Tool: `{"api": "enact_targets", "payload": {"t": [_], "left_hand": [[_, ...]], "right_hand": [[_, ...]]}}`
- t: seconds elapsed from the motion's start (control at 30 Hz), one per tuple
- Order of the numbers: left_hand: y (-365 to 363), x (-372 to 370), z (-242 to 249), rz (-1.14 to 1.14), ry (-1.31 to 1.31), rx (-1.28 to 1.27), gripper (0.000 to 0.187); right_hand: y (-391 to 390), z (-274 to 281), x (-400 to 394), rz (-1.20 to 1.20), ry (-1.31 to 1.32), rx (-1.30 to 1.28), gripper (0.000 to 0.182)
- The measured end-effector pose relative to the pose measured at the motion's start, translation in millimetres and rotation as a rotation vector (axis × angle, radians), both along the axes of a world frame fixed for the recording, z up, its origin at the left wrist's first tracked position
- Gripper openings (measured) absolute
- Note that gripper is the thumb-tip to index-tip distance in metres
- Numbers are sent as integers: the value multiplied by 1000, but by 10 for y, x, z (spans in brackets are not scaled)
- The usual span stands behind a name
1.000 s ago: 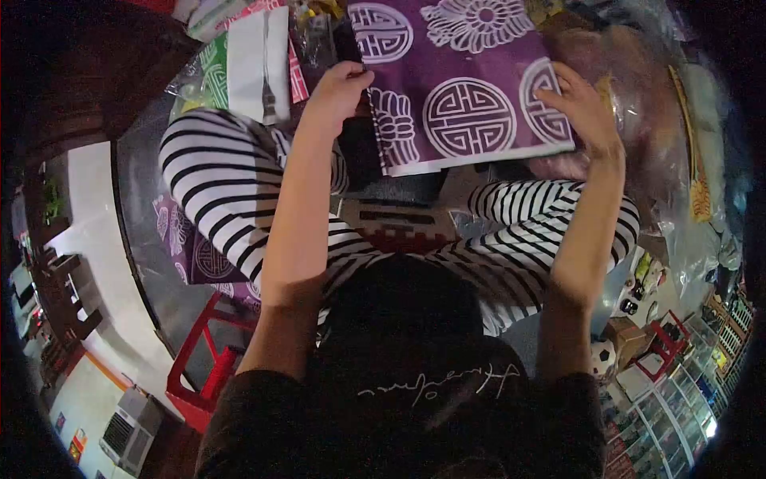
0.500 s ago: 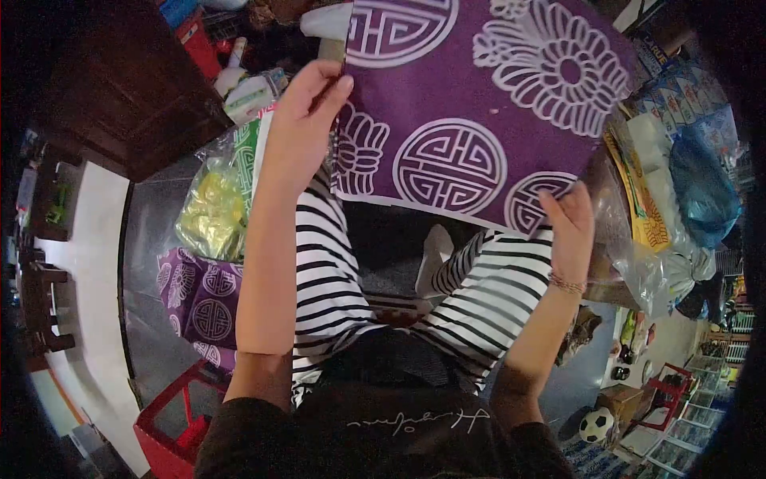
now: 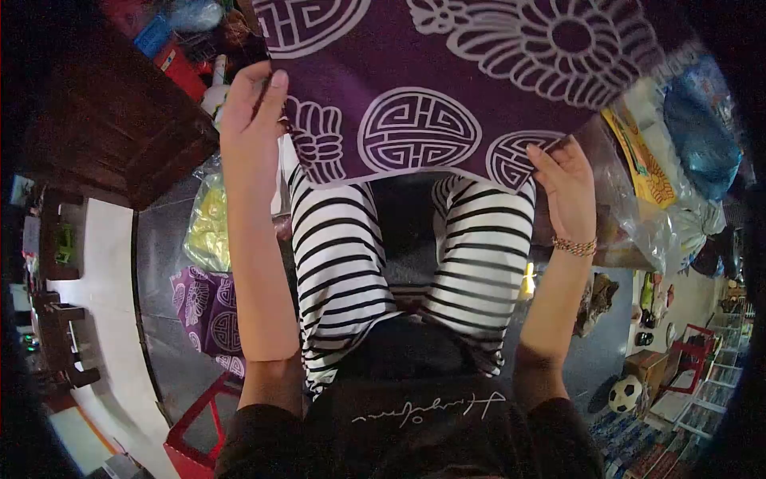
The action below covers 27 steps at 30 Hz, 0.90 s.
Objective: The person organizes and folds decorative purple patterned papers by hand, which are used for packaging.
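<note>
Purple patterned sheet (image 3: 399, 70) is at 12 o'clock from the striped trousers (image 3: 335, 247), spanning both hands — left hand (image 3: 252, 105) pinches its 9 o'clock edge, right hand (image 3: 566, 177) pinches the 4 o'clock corner. Neither's nearer — top's cropped, so can't tell the long axis.

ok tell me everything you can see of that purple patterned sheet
The purple patterned sheet looks like thin fabric or plastic, printed with white geometric medallions and flower motifs, with a pale, wavy lower edge. It spreads before the striped knees, the left hand pinching its left edge, the right hand near its lower right corner. Its top runs out of view.
</note>
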<state>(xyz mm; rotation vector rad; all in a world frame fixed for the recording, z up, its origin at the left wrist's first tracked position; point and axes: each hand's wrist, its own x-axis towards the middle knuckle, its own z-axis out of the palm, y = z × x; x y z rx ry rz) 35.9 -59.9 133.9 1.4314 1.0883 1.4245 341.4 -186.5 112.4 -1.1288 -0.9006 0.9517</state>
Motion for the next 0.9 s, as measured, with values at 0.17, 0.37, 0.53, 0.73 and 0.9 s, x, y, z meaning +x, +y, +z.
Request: {"api": "enact_targets", "payload": {"t": [0.17,0.37,0.53,0.73,0.9], "left_hand": [[-5,-53,-118,-6,18,58,25],[-334,-114,-546,39,359,-198,29],[-605,-346,-1006,-66,365,-534,25],[-930,-557,-1074,-47,355,-120,36],[-983,-702,-1008,-133,1198,499,51]], "right_hand": [[-120,-19,40,77,-129,-47,23],[-341,-322,24,162,-290,-261,22],[-590,-526,76,364,-324,-495,26],[-717,-651,201,44,-789,-497,40],[-668,-704,37,-14,-1234,-51,57]]}}
